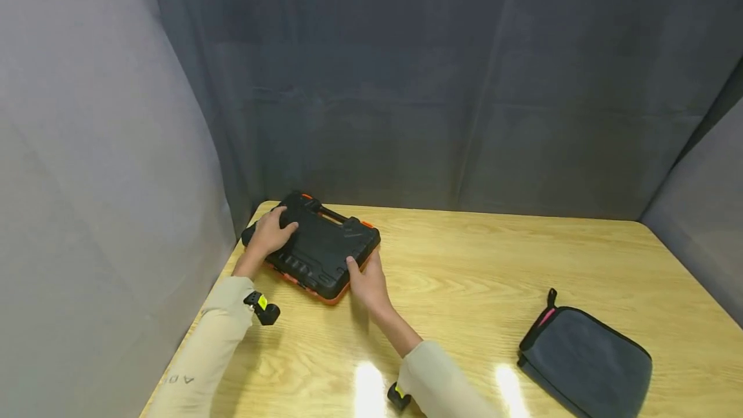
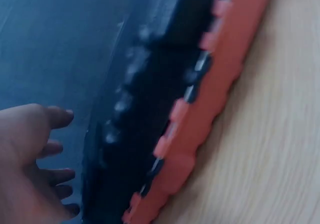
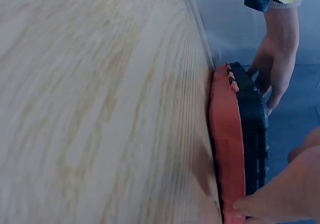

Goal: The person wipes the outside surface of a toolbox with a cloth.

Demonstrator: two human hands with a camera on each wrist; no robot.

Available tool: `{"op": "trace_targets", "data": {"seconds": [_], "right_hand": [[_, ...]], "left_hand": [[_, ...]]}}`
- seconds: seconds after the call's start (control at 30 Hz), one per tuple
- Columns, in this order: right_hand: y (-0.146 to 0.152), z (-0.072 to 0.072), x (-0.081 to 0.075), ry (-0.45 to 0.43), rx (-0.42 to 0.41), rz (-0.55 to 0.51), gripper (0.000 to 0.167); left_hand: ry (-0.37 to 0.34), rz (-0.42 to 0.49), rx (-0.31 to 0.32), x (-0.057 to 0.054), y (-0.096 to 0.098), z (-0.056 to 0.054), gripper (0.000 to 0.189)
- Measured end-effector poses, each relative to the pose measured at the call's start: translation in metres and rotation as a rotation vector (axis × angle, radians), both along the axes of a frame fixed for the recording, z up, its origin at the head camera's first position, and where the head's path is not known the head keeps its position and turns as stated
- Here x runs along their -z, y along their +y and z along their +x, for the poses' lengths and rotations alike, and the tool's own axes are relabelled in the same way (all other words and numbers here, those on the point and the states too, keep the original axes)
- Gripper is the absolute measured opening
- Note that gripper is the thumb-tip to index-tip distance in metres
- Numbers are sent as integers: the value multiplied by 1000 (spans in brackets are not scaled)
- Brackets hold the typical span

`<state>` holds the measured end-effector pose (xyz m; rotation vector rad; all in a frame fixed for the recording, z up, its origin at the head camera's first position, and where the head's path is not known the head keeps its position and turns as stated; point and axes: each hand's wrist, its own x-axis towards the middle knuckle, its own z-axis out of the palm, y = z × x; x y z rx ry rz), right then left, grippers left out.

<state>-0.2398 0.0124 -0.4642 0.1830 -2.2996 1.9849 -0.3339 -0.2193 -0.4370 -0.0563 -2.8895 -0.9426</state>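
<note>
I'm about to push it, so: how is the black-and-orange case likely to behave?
The case is probably stiff, given its molded-looking form. It seems unlikely to roll or tip, being broad and shallow. It may slide fairly easily, as the wooden table looks smooth and glossy.

case: on the surface, far left corner
pouch: on the surface, right of the case and nearer
left hand: at the case's left part
right hand: at the case's right edge
curtain: behind the surface
</note>
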Motion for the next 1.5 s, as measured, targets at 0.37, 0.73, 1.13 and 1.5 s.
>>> {"op": "trace_targets", "data": {"seconds": [0.37, 0.73, 1.13, 1.5], "right_hand": [[-6, -6, 17, -141, 69, 6, 67], [-18, 4, 21, -161, 115, 55, 81], [-25, 14, 16, -172, 122, 63, 76], [-23, 24, 10, -197, 161, 80, 74]], "left_hand": [[-64, -77, 12, 10, -39, -11, 65], [-114, 310, -195, 34, -62, 1, 73], [-146, 559, -287, 44, -66, 1, 69], [-192, 551, -264, 42, -63, 11, 69]]}}
